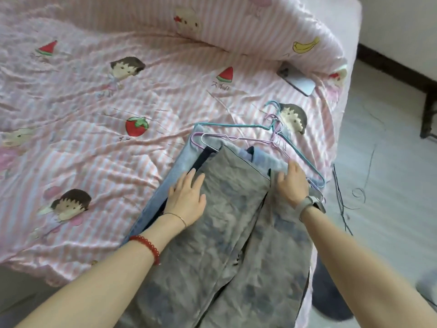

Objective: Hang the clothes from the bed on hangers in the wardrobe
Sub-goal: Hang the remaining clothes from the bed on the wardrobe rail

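A pile of trousers lies across the bed's near right corner, with grey washed jeans (231,223) on top and light blue jeans (186,157) beneath. Several wire hangers (267,129) in teal, pink and white lie stacked at the pile's far end, partly under the cloth. My left hand (188,197) rests flat on the left side of the grey jeans, fingers spread. My right hand (293,183) presses on the jeans' right edge beside the hangers, fingers curled over the fabric; whether it grips is unclear. The wardrobe is out of view.
The bed (94,114) carries a pink striped cartoon-print sheet and a pillow (260,27) at the far end. A phone (296,79) lies near the pillow. Right of the bed, loose cables (343,197) trail over the pale floor, and dark furniture (429,110) stands at the right edge.
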`<state>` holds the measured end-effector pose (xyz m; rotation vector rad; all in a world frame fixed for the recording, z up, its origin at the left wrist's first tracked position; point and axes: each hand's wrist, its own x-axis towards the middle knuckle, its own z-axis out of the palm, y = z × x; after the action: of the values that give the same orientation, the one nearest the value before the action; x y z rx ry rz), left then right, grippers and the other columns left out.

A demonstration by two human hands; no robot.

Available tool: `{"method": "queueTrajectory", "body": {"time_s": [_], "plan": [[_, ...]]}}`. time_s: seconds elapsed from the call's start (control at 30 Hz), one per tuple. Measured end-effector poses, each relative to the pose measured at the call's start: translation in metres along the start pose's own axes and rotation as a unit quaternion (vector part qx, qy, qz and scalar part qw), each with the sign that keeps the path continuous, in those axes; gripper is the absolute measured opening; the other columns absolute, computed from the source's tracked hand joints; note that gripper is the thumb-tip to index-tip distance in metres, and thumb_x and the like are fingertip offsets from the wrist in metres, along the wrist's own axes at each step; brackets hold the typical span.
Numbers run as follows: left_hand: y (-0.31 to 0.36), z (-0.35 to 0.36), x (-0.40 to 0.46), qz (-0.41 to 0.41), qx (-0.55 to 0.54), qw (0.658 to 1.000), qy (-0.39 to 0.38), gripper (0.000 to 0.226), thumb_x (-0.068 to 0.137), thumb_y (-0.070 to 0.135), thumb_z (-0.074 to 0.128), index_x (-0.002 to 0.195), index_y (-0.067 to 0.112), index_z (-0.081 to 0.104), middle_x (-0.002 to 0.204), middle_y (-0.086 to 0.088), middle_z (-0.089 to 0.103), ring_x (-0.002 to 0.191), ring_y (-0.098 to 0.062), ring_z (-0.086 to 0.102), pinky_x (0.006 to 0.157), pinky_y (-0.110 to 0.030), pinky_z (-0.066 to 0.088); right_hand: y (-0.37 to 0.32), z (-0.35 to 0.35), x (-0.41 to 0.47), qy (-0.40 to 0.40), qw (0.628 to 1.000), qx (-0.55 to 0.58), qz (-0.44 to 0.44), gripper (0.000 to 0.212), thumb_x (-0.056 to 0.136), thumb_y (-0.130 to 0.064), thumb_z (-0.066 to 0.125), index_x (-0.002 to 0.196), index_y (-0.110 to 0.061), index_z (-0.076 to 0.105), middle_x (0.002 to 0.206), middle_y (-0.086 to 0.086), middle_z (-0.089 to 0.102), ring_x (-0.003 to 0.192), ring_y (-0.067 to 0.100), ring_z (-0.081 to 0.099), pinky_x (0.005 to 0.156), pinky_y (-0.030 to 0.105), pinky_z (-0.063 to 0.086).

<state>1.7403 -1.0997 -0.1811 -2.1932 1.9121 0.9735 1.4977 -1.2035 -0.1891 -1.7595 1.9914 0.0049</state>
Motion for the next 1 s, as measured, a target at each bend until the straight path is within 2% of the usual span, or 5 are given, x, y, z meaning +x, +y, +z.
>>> {"method": "queueTrajectory", "body": {"time_s": [0.23, 0.37, 0.57, 0.77, 1.0], "plan": [[0.021, -0.023, 0.086, 0.007, 0.07, 0.996, 0.052, 0.057, 0.097, 0.036, 0.031, 0.148, 0.025, 0.007, 0.156, -0.003, -0.009, 0.142, -0.025, -0.01, 0.113, -0.048, 0.002, 0.023, 0.018, 0.057, -0.041, 0.999, -0.012, 0.022, 0.04, 0.092, -0.017, 0.038, 0.129, 0.0, 0.039, 0.124, 0.026, 0.046, 0.114, 0.041, 0.044, 0.097, 0.048, 0.035], [0.02, -0.035, 0.104, -0.001, 0.073, 0.997, 0.028, 0.062, 0.096, 0.039, 0.033, 0.148, 0.023, 0.002, 0.156, -0.004, -0.006, 0.142, -0.026, -0.01, 0.112, -0.05, 0.001, 0.024, 0.016, 0.054, 0.099, 0.993, 0.07, 0.006, 0.027, 0.094, -0.015, 0.044, 0.112, 0.003, 0.053, 0.108, 0.026, 0.052, 0.104, 0.039, 0.047, 0.087, 0.042, 0.036], [0.01, -0.072, 0.096, 0.019, 0.009, 0.995, 0.094, 0.041, 0.097, 0.037, 0.035, 0.133, 0.019, 0.043, 0.133, -0.009, 0.046, 0.125, -0.025, 0.04, 0.104, -0.037, 0.023, 0.004, -0.009, 0.026, 0.194, 0.964, 0.148, -0.1, 0.015, 0.093, -0.006, 0.047, 0.086, 0.006, 0.054, 0.081, 0.023, 0.051, 0.072, 0.036, 0.05, 0.065, 0.035, 0.031], [0.005, -0.121, 0.042, 0.074, -0.082, 0.978, 0.178, 0.03, 0.095, 0.035, 0.045, 0.115, 0.018, 0.058, 0.107, -0.007, 0.055, 0.106, -0.025, 0.05, 0.089, -0.032, 0.033, -0.05, -0.055, -0.005, 0.262, 0.934, 0.139, -0.197, 0.018, 0.091, -0.01, 0.05, 0.084, 0.005, 0.058, 0.076, 0.022, 0.056, 0.065, 0.036, 0.053, 0.055, 0.044, 0.042], [-0.046, -0.177, -0.067, 0.073, -0.108, 0.921, 0.367, 0.043, 0.087, 0.041, 0.04, 0.088, 0.009, 0.069, 0.082, -0.013, 0.061, 0.079, -0.032, 0.059, 0.067, -0.034, 0.043, -0.144, -0.105, -0.064, 0.29, 0.893, 0.126, -0.319, 0.031, 0.089, -0.027, 0.047, 0.081, -0.003, 0.064, 0.074, 0.01, 0.063, 0.061, 0.031, 0.059, 0.051, 0.03, 0.038]]}}
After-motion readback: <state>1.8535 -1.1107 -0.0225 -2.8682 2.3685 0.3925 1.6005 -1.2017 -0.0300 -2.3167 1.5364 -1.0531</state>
